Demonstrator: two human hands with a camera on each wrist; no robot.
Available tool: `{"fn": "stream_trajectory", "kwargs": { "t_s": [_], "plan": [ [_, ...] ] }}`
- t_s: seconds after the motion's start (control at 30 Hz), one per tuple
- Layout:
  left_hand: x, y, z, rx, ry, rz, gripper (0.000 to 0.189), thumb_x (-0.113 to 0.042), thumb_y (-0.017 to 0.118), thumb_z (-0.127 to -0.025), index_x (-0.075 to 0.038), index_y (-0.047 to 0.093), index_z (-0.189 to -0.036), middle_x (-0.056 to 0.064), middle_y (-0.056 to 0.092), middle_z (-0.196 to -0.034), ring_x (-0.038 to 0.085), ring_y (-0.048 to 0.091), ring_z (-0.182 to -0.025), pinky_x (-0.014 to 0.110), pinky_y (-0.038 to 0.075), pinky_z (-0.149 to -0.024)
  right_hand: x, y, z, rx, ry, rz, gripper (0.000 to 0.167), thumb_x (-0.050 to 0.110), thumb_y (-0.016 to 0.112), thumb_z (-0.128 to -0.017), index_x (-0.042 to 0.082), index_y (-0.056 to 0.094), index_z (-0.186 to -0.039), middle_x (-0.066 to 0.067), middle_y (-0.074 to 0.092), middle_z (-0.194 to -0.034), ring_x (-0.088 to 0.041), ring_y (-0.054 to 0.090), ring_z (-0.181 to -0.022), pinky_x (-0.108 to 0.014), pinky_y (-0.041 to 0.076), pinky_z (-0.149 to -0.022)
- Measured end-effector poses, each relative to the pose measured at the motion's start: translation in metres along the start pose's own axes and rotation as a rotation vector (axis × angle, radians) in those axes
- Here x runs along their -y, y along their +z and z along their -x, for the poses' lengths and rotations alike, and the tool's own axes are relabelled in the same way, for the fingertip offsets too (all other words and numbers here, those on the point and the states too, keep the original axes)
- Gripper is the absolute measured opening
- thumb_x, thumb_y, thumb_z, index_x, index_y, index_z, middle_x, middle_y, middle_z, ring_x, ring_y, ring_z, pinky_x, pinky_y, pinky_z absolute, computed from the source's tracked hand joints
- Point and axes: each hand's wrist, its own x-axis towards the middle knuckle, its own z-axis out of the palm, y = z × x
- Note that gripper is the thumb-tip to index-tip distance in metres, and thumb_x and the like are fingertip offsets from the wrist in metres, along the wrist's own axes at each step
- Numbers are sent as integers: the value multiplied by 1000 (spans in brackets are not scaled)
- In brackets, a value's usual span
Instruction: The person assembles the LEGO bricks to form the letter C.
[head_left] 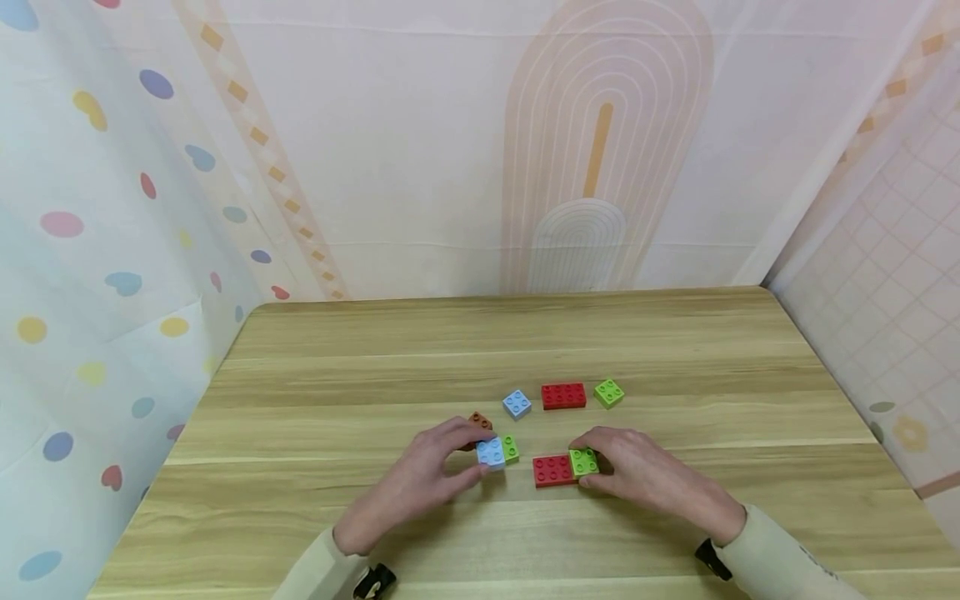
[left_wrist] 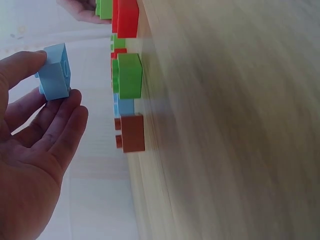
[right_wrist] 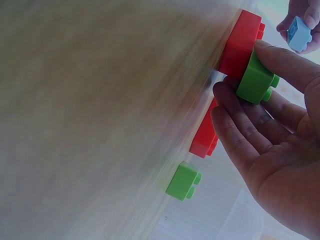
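Between thumb and fingertips my left hand (head_left: 431,467) pinches a light blue square brick (head_left: 491,453). In the left wrist view that blue brick (left_wrist: 56,74) is held up off the table, tilted, its hollow underside partly showing. A green brick (head_left: 511,449) lies on the table right beside it, partly covered in the head view. Behind my left fingers a brown brick (head_left: 480,420) is half hidden. My right hand (head_left: 637,467) grips a green square brick (head_left: 583,462) at the right end of a long red brick (head_left: 552,471). The green brick's studs (right_wrist: 271,90) face up, uncovered.
Farther back on the wooden table (head_left: 360,350) lie a second light blue brick (head_left: 517,404), another long red brick (head_left: 563,396) and another green brick (head_left: 609,392), in a loose row. A patterned curtain (head_left: 405,167) hangs along the table's back edge and sides.
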Motion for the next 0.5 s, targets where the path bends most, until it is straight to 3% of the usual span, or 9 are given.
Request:
{"fn": "stream_trajectory", "kwargs": {
  "t_s": [0.3, 0.5],
  "plan": [
    [-7, 9, -6, 6, 21, -7, 37, -16, 78, -94, -7, 69, -129, 2, 68, -121, 15, 66, -108, 36, 58, -95, -1, 0, 0, 5, 1, -2, 38, 21, 82, -90, 4, 71, -122, -5, 72, -118, -20, 67, -108, -43, 59, -91],
    [-11, 14, -9, 9, 17, -15, 36, -21, 77, -96, -12, 69, -130, -4, 67, -118, 11, 64, -108, 43, 54, -96, -1, 0, 0, 9, 5, -10, 38, 22, 82, -90, 4, 71, -123, -5, 72, -118, -18, 67, -106, -43, 59, -91]
  ]
}}
